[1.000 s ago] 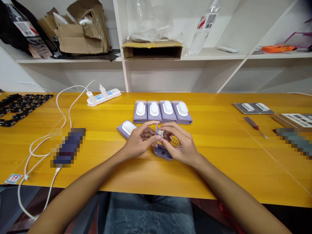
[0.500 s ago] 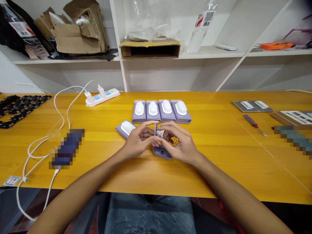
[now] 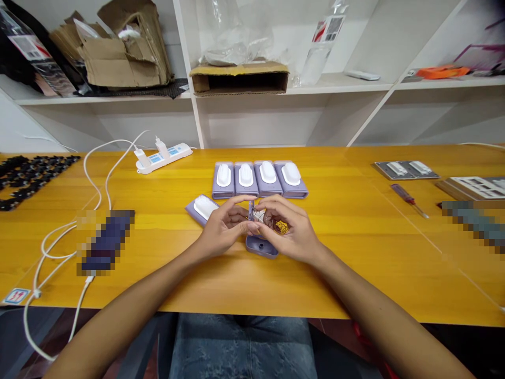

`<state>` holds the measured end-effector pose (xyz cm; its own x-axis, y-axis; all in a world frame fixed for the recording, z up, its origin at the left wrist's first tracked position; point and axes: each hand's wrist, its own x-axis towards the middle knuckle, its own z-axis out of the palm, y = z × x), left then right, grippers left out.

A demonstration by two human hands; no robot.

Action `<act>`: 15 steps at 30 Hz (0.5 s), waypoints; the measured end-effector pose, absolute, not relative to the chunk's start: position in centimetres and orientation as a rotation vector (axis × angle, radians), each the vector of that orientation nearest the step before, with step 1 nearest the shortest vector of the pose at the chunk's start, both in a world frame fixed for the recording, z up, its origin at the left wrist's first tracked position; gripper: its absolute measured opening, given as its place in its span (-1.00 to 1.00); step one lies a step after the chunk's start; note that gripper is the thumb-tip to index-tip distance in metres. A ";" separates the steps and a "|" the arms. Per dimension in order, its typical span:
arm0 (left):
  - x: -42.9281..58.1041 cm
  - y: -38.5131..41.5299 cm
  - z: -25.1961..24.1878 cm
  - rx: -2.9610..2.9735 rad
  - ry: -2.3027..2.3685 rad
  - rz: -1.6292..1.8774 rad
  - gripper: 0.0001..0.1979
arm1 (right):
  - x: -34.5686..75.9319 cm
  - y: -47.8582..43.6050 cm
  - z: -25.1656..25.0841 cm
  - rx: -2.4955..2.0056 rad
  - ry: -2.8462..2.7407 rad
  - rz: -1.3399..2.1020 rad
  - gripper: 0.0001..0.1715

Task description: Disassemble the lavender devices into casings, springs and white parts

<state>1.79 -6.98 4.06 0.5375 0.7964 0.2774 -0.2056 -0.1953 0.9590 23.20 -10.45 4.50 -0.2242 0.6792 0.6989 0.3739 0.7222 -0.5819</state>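
My left hand [image 3: 223, 226] pinches a thin, upright board-like piece [image 3: 251, 209] by its edge, thumb and index finger closed on it. From the other side my right hand [image 3: 294, 226] curls its fingers round a small white part with thin dark wires [image 3: 269, 217]; the fingers hide much of it. The two thumbs nearly meet. Just below the hands lies a purple-grey shell [image 3: 262, 247] with its hollow side up and a round hole inside. Beside my left hand rests a tilted purple unit with a white oval top [image 3: 202, 208].
Several similar purple units [image 3: 245, 181] stand in a row behind the hands. At the left are a power strip [image 3: 164, 159], white cables and a blurred dark phone-like object [image 3: 108, 240]. A screwdriver [image 3: 409, 200] and grey panels [image 3: 406, 169] lie at the right. White shelves rise behind.
The view has shifted slightly, so the surroundings sit a little further left. Both hands keep almost the same pose and grip on the small parts.
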 end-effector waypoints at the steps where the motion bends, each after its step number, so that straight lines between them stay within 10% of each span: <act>1: 1.8 -7.0 4.0 1.506 0.528 0.986 -0.44 | 23.2 -10.4 4.5 -0.820 -1.849 0.349 -0.70; 15: 1.7 -6.9 4.3 1.550 0.555 0.981 -0.42 | 23.5 -10.5 4.8 -0.834 -1.892 0.306 -0.68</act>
<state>1.65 -6.95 4.29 0.5365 0.7954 0.2819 -0.1680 -0.2267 0.9594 23.46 -10.54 4.85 -0.2582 0.6675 0.6984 0.4135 0.7297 -0.5446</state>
